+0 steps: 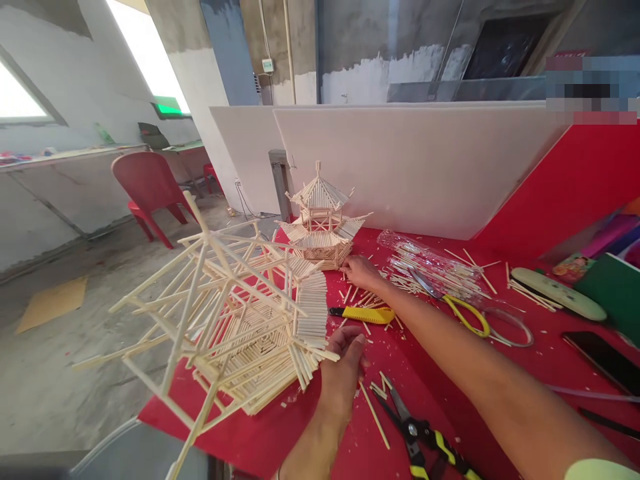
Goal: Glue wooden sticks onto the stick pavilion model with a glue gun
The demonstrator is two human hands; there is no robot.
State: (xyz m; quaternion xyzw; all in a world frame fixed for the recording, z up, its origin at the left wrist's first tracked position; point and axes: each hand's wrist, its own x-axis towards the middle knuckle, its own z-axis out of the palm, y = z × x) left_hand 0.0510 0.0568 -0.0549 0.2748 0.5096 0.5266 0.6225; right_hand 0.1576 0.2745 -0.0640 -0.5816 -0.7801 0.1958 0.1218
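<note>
My left hand [344, 360] is curled beside the right edge of a large open-frame model of pale wooden sticks [260, 333]. Its fingers and thumb are drawn together, and I cannot make out what is between them. Further forward, my right hand [362, 273] reaches to the base of a smaller stick-built pavilion [323, 230] with a pointed roof. Those fingertips are pinched close to the base and to loose sticks [367, 299]; what they hold is too small to name. A yellow utility knife [367, 315] lies between the two hands.
Black-and-yellow shears [413, 430] and a single stick [374, 415] lie near me. To the right are yellow-handled scissors [465, 313], a plastic bag of sticks [435, 263], and a phone [603, 360]. White boards [400, 167] stand behind the red tabletop [350, 453].
</note>
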